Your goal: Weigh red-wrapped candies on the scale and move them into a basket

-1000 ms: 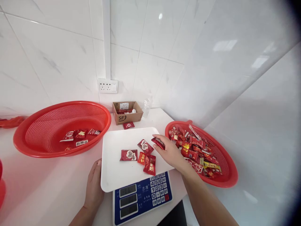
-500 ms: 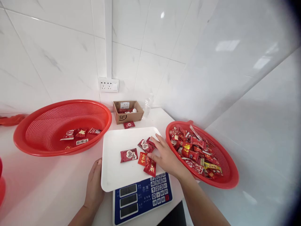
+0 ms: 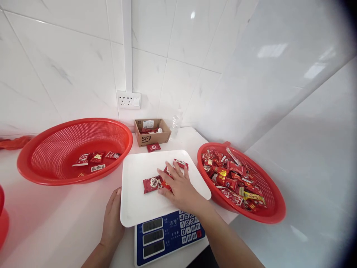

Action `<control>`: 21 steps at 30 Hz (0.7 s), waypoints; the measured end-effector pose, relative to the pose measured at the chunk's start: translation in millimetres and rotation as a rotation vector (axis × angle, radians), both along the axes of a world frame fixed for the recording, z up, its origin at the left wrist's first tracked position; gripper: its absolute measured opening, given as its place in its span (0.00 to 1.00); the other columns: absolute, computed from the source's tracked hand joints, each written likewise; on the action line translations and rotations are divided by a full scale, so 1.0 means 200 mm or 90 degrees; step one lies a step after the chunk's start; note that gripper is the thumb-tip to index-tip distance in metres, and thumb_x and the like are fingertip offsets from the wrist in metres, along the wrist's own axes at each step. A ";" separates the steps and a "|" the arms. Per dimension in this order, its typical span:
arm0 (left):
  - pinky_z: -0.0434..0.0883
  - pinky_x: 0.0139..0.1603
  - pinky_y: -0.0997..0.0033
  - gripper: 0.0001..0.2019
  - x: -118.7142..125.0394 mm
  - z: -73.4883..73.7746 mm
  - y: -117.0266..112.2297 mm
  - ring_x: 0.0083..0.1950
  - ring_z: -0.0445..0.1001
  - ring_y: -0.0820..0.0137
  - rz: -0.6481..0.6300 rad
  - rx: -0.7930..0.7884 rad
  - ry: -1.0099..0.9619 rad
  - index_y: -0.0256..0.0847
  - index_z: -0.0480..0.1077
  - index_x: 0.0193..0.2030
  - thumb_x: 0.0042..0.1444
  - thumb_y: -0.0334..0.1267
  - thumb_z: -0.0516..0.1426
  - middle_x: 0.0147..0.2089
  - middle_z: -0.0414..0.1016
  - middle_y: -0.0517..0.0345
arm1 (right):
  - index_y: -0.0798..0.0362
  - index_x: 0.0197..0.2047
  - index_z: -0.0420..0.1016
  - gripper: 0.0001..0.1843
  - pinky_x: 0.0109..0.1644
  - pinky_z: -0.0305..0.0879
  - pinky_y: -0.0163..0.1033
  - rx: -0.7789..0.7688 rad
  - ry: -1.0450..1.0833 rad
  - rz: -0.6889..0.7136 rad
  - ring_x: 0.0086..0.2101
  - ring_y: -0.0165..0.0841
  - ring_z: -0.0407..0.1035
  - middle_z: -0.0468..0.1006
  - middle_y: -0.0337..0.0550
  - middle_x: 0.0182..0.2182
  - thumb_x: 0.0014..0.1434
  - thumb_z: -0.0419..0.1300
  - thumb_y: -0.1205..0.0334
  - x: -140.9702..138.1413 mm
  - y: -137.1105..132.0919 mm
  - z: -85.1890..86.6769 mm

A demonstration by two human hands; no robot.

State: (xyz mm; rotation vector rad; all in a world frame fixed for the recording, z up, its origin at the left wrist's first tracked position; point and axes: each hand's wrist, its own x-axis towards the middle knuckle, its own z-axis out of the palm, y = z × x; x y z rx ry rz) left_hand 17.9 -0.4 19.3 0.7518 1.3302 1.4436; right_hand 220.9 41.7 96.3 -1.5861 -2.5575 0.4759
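A white scale tray (image 3: 139, 208) sits on a blue electronic scale (image 3: 167, 238). My left hand (image 3: 111, 216) grips the tray's left edge, its fingers partly hidden by the rim. Spread over the tray is my right hand (image 3: 181, 190), fingers apart and resting on small red wrapped sweets. A dark red sweet with a white label (image 3: 153, 184) lies by its fingertips. Another red packet (image 3: 182, 163) shows beyond the fingers. More sweets are partly covered by the hand.
On the left stands a red mesh basket (image 3: 33, 171) with several sweets. A fuller red basket (image 3: 276, 208) is at the right. Behind the tray are a cardboard box (image 3: 156, 138), a loose red packet (image 3: 153, 147) and a clear plastic bottle (image 3: 176, 124), near the tiled wall (image 3: 69, 56).
My right hand has moved left across the tray and now covers sweets that were visible before. The far sweet has turned label-up. My left hand has stayed at the tray's edge.
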 end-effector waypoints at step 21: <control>0.70 0.36 0.70 0.19 0.00 -0.02 0.00 0.44 0.72 0.61 0.008 -0.003 -0.016 0.41 0.70 0.46 0.56 0.52 0.53 0.46 0.75 0.55 | 0.47 0.66 0.51 0.33 0.64 0.29 0.60 -0.051 0.009 -0.025 0.64 0.46 0.27 0.38 0.44 0.67 0.63 0.43 0.40 0.10 -0.02 -0.05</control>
